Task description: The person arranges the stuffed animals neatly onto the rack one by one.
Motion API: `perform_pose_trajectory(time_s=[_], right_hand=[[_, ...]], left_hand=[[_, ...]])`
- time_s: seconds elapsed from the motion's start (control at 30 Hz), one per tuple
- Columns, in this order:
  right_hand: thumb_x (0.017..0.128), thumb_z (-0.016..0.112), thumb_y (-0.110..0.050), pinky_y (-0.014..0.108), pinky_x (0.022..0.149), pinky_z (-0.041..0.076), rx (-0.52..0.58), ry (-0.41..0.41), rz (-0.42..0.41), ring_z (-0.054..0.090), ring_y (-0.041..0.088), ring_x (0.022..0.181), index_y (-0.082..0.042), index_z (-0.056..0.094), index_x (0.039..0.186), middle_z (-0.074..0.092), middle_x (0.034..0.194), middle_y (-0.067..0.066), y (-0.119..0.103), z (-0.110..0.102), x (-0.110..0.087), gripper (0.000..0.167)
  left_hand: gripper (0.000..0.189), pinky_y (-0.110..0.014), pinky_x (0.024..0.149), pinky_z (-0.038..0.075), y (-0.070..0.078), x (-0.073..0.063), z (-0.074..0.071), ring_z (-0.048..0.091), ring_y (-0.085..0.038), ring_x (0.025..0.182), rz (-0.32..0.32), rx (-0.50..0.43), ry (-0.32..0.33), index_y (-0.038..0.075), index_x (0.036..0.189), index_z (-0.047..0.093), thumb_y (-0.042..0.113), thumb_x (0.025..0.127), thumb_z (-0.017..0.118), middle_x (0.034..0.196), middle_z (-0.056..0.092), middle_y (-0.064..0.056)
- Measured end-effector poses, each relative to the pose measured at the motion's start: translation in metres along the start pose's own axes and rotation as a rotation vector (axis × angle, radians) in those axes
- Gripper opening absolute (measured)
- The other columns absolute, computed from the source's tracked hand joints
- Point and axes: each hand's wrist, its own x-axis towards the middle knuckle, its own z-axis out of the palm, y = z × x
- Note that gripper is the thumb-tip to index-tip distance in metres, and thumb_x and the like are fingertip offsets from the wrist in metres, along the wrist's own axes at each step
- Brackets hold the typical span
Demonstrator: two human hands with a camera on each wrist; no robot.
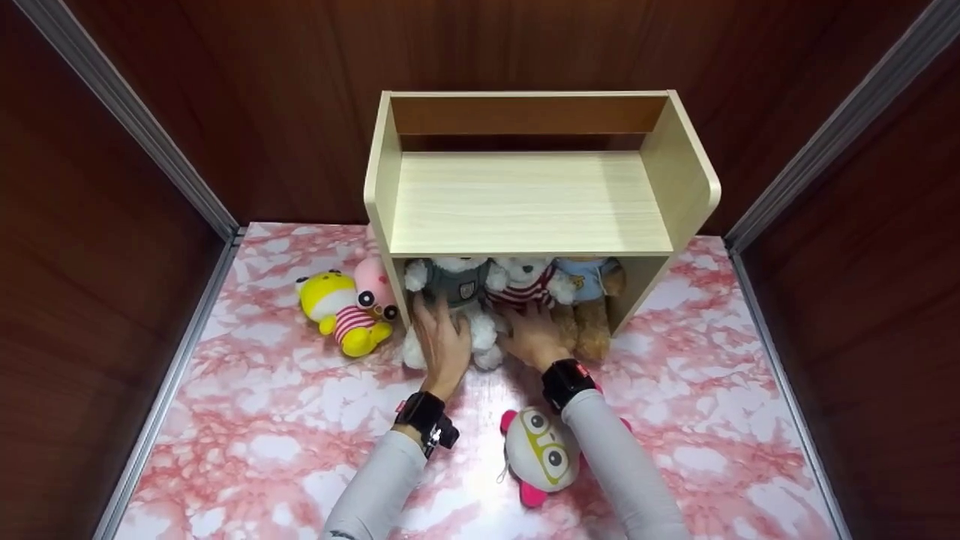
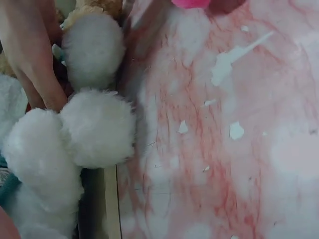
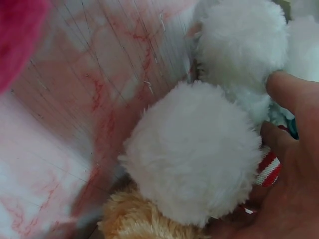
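Observation:
In the head view a pale wooden shelf (image 1: pixel 525 202) has three plush toys seated side by side in its lower compartment. My left hand (image 1: pixel 444 337) lies with extended fingers against the white plush in a grey-green top (image 1: pixel 457 283) at the left. The middle one, a white plush bear in a red-striped top (image 1: pixel 525 289), has my right hand (image 1: pixel 534 337) on its front, fingers spread. Close up in the right wrist view, my right thumb (image 3: pixel 289 92) touches white fur beside a round white foot (image 3: pixel 194 154). A brown plush in a blue top (image 1: pixel 589 281) sits at the right.
Left of the shelf lie a yellow plush in a striped top (image 1: pixel 352 315) and a pink plush (image 1: pixel 373 281) with big eyes. A white-and-pink plush with yellow glasses (image 1: pixel 540 450) lies in front, partly behind my right forearm. Dark wooden walls (image 1: pixel 112 225) enclose the marbled surface (image 1: pixel 285 450).

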Motion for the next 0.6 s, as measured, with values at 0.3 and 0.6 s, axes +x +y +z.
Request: perform_pose_trajectory(time_s=[0.3, 0.6], right_hand=[[0.094, 0.073, -0.038, 0.069, 0.108, 0.039, -0.014, 0.048, -0.034, 0.048, 0.055, 0.129, -0.019, 0.058, 0.148, 0.048, 0.142, 0.036, -0.001, 0.001, -0.002, 0.059], [0.096, 0.070, -0.047, 0.068, 0.107, 0.040, -0.008, -0.015, 0.029, 0.043, 0.055, 0.135, -0.025, 0.056, 0.150, 0.044, 0.150, 0.032, -0.002, -0.001, 0.001, 0.059]], left_hand=[[0.090, -0.076, 0.111, 0.029, -0.011, 0.000, 0.010, 0.021, -0.068, 0.142, 0.042, 0.168, -0.235, 0.006, 0.153, 0.047, 0.044, 0.082, 0.086, 0.152, 0.017, -0.052], [0.089, -0.075, 0.113, 0.026, -0.027, 0.013, 0.022, 0.014, -0.068, 0.144, 0.063, 0.151, -0.270, 0.007, 0.157, 0.042, 0.030, 0.084, 0.088, 0.154, 0.013, -0.051]])
